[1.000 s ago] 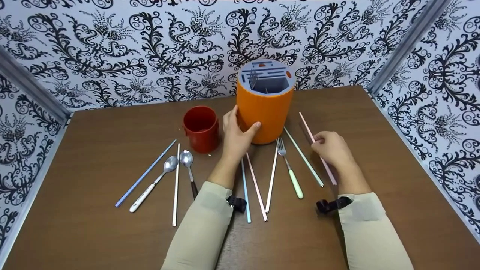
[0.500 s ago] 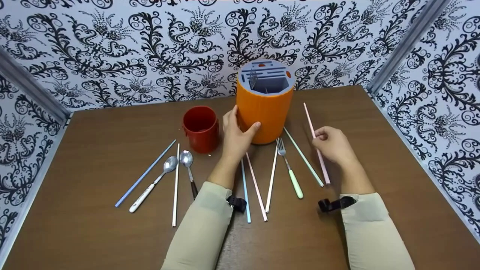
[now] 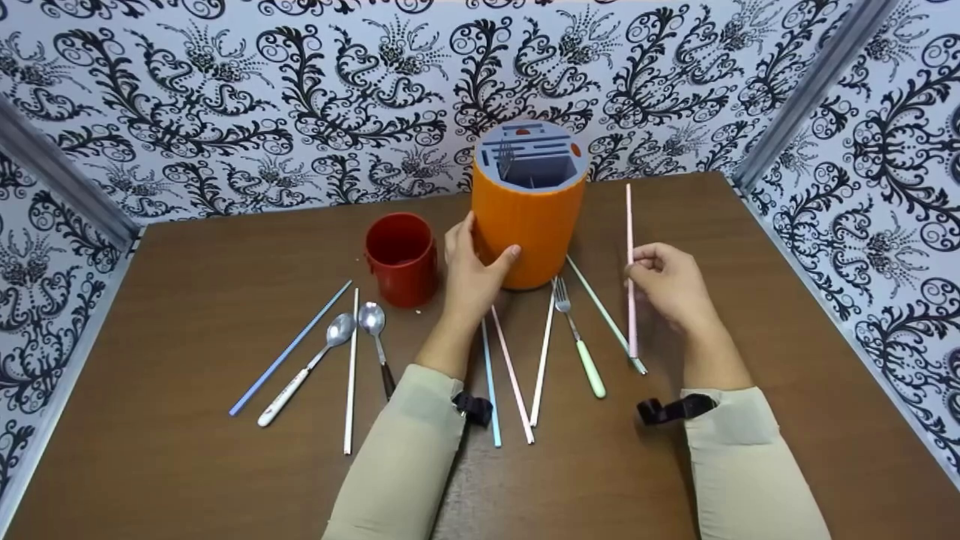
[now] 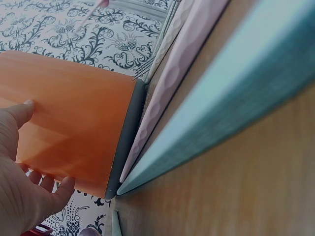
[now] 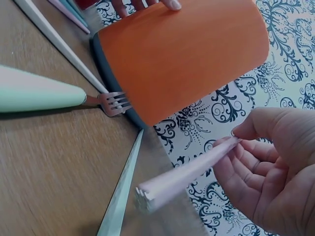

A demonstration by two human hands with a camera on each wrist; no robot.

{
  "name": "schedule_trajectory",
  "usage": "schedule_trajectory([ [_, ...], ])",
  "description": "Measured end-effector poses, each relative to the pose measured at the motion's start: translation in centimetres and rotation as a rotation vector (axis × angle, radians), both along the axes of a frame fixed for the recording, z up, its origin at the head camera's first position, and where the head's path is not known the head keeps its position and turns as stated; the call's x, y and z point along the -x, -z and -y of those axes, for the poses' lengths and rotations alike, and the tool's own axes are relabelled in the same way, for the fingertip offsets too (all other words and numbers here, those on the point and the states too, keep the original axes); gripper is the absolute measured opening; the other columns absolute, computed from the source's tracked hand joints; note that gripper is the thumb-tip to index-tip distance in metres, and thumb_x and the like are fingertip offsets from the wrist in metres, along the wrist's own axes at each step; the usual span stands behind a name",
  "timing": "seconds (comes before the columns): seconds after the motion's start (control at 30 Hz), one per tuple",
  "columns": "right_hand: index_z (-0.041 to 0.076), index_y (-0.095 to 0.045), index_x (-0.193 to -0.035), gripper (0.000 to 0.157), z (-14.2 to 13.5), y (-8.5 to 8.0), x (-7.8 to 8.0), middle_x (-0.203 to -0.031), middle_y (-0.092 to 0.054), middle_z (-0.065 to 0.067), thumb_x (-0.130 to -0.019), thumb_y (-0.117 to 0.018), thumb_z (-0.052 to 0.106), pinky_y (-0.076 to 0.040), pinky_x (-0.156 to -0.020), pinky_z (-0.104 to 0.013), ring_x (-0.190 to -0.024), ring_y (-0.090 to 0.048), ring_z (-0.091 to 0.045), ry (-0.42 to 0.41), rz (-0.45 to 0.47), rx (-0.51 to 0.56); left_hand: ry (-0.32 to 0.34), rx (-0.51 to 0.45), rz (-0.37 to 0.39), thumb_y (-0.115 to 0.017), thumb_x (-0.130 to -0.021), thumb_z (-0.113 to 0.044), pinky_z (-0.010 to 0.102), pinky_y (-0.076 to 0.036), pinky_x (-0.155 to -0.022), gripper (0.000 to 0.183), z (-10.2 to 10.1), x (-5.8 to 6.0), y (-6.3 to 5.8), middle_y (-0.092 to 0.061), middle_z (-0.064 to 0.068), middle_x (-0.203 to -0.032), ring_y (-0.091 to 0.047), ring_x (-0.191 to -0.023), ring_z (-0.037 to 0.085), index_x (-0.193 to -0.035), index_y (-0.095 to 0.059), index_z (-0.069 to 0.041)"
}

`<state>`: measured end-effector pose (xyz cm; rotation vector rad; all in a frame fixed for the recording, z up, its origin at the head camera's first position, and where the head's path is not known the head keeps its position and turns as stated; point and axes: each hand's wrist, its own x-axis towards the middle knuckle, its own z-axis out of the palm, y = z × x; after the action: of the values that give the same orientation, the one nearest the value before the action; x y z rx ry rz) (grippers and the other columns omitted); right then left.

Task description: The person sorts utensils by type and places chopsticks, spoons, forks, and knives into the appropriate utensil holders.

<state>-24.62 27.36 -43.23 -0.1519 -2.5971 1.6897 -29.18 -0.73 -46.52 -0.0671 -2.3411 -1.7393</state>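
My right hand (image 3: 667,285) pinches a pink chopstick (image 3: 631,217) between thumb and fingers, its thicker end pointing toward me. In the right wrist view the grooved end of this chopstick (image 5: 170,182) faces the camera. With thumb on the front and fingers round the left side, my left hand (image 3: 474,274) holds the orange utensil holder (image 3: 529,229), which stands upright. A fork (image 3: 506,159) shows in its grey slotted top. Between the hands lie a green-handled fork (image 3: 590,367) and a pale green chopstick (image 3: 600,304), partly below the held one.
A red cup (image 3: 405,277) stands left of the holder. Near it lie a white-handled spoon (image 3: 285,394), a dark-handled spoon (image 3: 373,319), a blue chopstick (image 3: 292,345) and a white chopstick (image 3: 351,382). Light blue (image 3: 492,390), pink (image 3: 514,379) and white chopsticks (image 3: 542,367) lie before the holder.
My right hand has moved slightly up and away from me with the pink chopstick, which has swung from slanting to nearly straight ahead in the head view. My left hand stays on the holder.
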Motion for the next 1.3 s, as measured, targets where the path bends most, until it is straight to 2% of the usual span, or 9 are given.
schedule_trajectory([
  [0.17,-0.004,-0.06,-0.116,0.019,0.5,-0.3,-0.2,-0.089,-0.064,-0.001,-0.1,-0.062,0.006,-0.064,-0.07,-0.03,-0.077,-0.071,-0.013,0.028,-0.021,0.131,-0.001,0.001,-0.004,-0.083,-0.089,-0.027,0.037,-0.036,-0.124,0.086,0.0,0.0,0.1,-0.041,0.014,-0.154,-0.042,-0.143,0.028,-0.159,-0.038,-0.008],
  [0.37,0.006,-0.064,-0.109,0.011,1.4,-0.9,-0.3,-0.085,-0.069,0.003,-0.098,-0.066,0.004,-0.062,-0.065,-0.025,-0.074,-0.072,-0.012,0.039,-0.095,0.301,0.0,-0.011,-0.017,-0.083,-0.089,-0.026,0.037,-0.037,-0.123,0.086,0.1,0.1,0.2,-0.04,0.015,-0.153,-0.043,-0.143,0.029,-0.159,-0.038,-0.007],
  [0.5,0.008,-0.066,-0.105,0.01,1.9,-1.5,-0.6,-0.083,-0.07,0.001,-0.097,-0.067,0.002,-0.061,-0.061,-0.025,-0.071,-0.071,-0.012,0.062,-0.156,0.407,0.002,-0.009,-0.025,-0.083,-0.089,-0.025,0.036,-0.038,-0.123,0.085,0.1,0.0,0.2,-0.04,0.016,-0.153,-0.043,-0.142,0.03,-0.159,-0.038,-0.006],
  [0.77,0.006,-0.067,-0.105,0.012,2.7,-3.3,-0.5,-0.084,-0.068,-0.003,-0.097,-0.066,-0.003,-0.063,-0.065,-0.029,-0.073,-0.074,-0.015,0.109,-0.259,0.586,0.008,-0.009,-0.006,-0.083,-0.089,-0.027,0.036,-0.039,-0.122,0.085,0.0,0.1,0.0,-0.039,0.015,-0.154,-0.043,-0.142,0.029,-0.159,-0.038,-0.007],
  [1.07,-0.002,-0.065,-0.106,0.014,3.3,-6.7,0.0,-0.088,-0.065,-0.008,-0.094,-0.067,-0.008,-0.064,-0.065,-0.032,-0.078,-0.072,-0.02,0.149,-0.357,0.734,0.002,-0.003,-0.003,-0.083,-0.089,-0.027,0.037,-0.037,-0.124,0.085,0.0,0.1,-0.2,-0.04,0.015,-0.155,-0.043,-0.144,0.029,-0.159,-0.039,-0.007],
  [1.3,-0.003,-0.064,-0.106,0.016,3.9,-8.9,0.5,-0.09,-0.068,-0.009,-0.092,-0.068,-0.01,-0.063,-0.064,-0.029,-0.077,-0.072,-0.021,0.152,-0.421,0.781,0.006,-0.012,0.004,-0.083,-0.089,-0.026,0.037,-0.036,-0.124,0.085,0.0,0.0,-0.2,-0.04,0.014,-0.155,-0.042,-0.144,0.029,-0.159,-0.038,-0.008],
])
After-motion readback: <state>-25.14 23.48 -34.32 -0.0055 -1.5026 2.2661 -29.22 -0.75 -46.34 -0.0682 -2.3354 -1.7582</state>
